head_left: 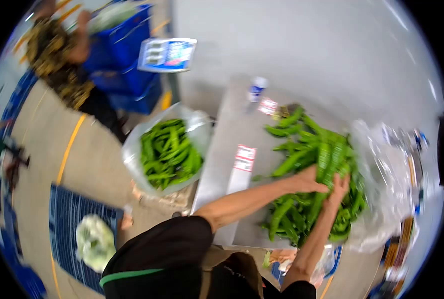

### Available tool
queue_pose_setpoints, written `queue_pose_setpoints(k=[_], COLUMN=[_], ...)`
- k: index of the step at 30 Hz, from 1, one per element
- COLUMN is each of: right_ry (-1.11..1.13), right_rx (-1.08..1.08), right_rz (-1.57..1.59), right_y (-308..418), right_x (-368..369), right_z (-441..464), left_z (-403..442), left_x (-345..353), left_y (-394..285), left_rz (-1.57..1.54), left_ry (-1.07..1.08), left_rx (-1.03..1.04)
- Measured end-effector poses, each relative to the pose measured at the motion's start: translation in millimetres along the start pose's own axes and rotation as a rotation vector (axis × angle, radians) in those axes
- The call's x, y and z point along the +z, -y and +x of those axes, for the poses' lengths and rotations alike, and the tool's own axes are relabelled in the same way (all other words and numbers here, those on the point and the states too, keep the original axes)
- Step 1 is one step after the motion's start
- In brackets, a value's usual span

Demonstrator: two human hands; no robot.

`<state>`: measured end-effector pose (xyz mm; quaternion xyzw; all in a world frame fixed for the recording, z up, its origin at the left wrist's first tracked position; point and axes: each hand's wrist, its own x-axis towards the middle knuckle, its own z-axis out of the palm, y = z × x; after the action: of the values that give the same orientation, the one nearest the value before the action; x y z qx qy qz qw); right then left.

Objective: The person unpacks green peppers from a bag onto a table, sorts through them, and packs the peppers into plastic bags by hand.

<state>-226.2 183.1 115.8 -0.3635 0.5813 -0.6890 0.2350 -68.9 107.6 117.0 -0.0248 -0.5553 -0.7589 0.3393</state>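
A large heap of long green peppers [294, 157] lies on the metal table [217, 174]. Both of my hands reach into the heap's middle. My left hand [307, 180] is curved around several peppers from the left side, its fingertips partly hidden. Close beside it, my right hand [337, 188] wraps the same peppers from the right and below. The gripped peppers point away from me between the two hands. To the left of the table, an open plastic-lined container [198, 127] holds more green peppers.
Clear plastic bags [381, 189] lie right of the heap. A white-and-blue cup [257, 89] and red-edged labels [245, 158] are on the table. A scale display [167, 55] stands beyond the container. Blue crates [117, 55] and another person [57, 55] are at upper left.
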Motion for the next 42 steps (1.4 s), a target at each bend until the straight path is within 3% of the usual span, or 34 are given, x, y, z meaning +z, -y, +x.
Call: queue_pose_setpoints(k=[3,5,14,19,22,27,29,33,37,42], right_ry=[0.057,0.12,0.35,0.577,0.824,1.089,1.243,1.405,1.462,1.459], right_rx=[-0.077,-0.065,-0.173,-0.147,-0.139,-0.233,-0.099,-0.035,-0.027,0.012], right_rz=[0.056,0.008,-0.222,-0.344,-0.44,-0.755,-0.95,-1.301,-1.377,-1.26], right_y=[25,39,103,120,118,57,43,-6,-81,-112], right_x=[28,47,153,234,291,369,408,474,532,594], right_z=[-1,0,-38,-73,-103,-154,-172,-211,-241,-264], left_z=[-6,-18,-85,-157,-210,-293,-320,-367,-410,-449], left_x=[-5,-11,-26,-47,-59,-67,-82,-119,-160,-233], left_y=[-4,-31,-82,-114,-111,-110,-98,-77,-78,-67], left_rz=[-0.026,-0.206,-0.059,-0.158,-0.292,-0.683,-0.819,-0.931,-0.949,-0.847], left_ry=[-0.068,-0.041,-0.33,-0.489,-0.659,-0.93,-1.024,-1.177,-1.203,-1.306], left_rx=[0.133,-0.005,0.157,0.127,0.166,0.289,0.291,0.319,0.35,0.487])
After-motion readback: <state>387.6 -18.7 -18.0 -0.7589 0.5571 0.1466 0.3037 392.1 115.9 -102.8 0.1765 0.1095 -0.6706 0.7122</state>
